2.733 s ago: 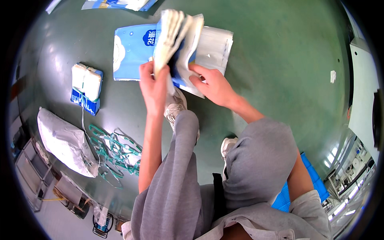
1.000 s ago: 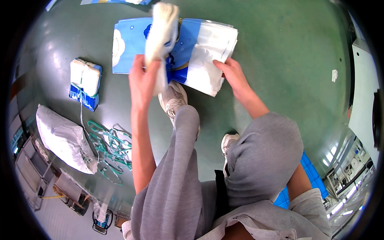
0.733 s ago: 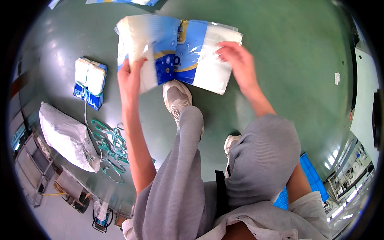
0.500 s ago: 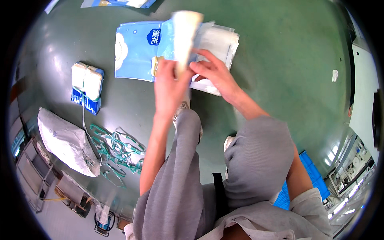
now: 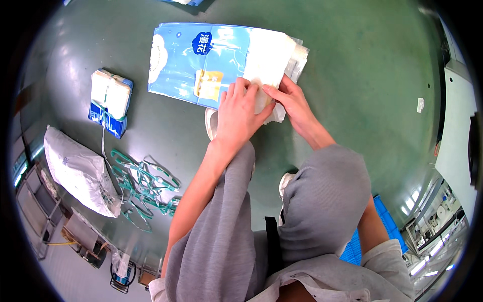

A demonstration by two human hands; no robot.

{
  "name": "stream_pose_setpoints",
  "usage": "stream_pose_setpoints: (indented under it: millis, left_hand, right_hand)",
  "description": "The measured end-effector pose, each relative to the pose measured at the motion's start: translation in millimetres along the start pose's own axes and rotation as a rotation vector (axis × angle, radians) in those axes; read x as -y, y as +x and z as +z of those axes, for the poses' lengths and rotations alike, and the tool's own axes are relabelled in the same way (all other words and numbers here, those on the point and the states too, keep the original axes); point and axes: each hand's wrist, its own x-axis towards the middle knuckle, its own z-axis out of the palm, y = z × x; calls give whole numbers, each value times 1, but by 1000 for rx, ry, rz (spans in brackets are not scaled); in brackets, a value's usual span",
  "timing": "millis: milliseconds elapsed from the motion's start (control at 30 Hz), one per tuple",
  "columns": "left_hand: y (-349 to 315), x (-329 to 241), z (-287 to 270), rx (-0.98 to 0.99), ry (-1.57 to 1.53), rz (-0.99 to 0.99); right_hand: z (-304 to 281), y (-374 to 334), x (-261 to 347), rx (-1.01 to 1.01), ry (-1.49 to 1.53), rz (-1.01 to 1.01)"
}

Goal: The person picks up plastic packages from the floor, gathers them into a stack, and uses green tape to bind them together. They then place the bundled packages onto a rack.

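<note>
A stack of flat blue-and-white plastic packaging bags lies on the green floor in front of me. The top bag's white end is spread over the stack's right side, with more whitish film edges sticking out beyond it. My left hand presses on the near edge of that white end, fingers bent and thumb toward the right hand. My right hand pinches the same near edge at its right corner, thumb on top and the other fingers partly hidden.
To the left lies a tied bundle of folded bags. Nearer are a white sack and tangled green straps. A blue plastic crate or seat shows beside my right leg. A white scrap lies on the floor at right.
The white end, raised and blurred between my hands before, now lies flat over the stack's right side. My left hand has moved right and slightly nearer; the right hand has shifted slightly right.
</note>
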Motion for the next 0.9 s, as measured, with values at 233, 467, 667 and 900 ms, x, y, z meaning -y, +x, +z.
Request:
stream_pose_setpoints:
  millis: [233,467,667,900]
  left_hand:
    - [-1,9,-11,91,-276,-137]
    - [7,19,-16,-26,-644,-456]
    - [15,25,-16,15,-665,-463]
    - [31,33,-24,77,-775,-385]
  right_hand:
    - [2,1,14,-4,-93,7]
    - [10,3,26,42,-86,-6]
    - [3,10,22,60,-42,7]
    - [-10,15,18,203,221,93]
